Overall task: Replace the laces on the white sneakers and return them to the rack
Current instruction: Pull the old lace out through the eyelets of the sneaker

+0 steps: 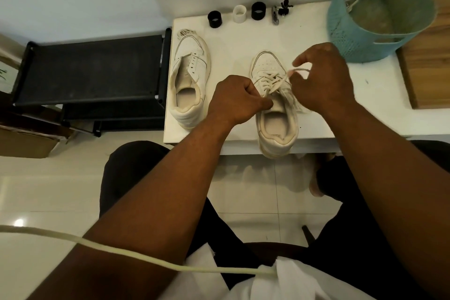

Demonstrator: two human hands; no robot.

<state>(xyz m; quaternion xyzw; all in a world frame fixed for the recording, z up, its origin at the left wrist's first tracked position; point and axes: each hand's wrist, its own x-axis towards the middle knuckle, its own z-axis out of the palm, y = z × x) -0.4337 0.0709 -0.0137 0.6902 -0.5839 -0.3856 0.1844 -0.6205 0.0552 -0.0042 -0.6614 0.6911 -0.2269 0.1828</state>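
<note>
Head view, looking down: left hand (235, 100) curled into a fist over the tongue of the laced sneaker (275, 105), its grip pinched tight on one end of the lace (269, 83) at the upper eyelets. Right hand (323, 80) just across the same shoe, fingers bent, thumb and forefinger pinching the other lace end, drawn out as a short pale strand just left of that grip. Between the two grips, criss-crossed lacing over the shoe's front, toe pointing away from the body, heel hanging slightly over the near edge of the white table (316, 126). Left of the left-hand grip, near but apart from it, the second sneaker (188, 80), also toe-away, eyelets bare, tongue loose; a small pale bundle, perhaps a lace, just beyond its toe, too blurred to tell. Farther left of that shoe, against the table's side, a black shoe rack (90, 68) with dark shelves. Beyond both grips, at the table's far edge, a row of three short cylinders: black (214, 19), white (240, 13), black (258, 10), then a small dark clip-like item (280, 13), too small to make out. Beyond and to the right of the right-hand grip, a teal perforated basket (379, 12) on the table, tilted toward the camera. Below the grips, forearms reaching in over dark trousers, a white cord (136, 254) crossing the left forearm near the bottom of the picture.
</note>
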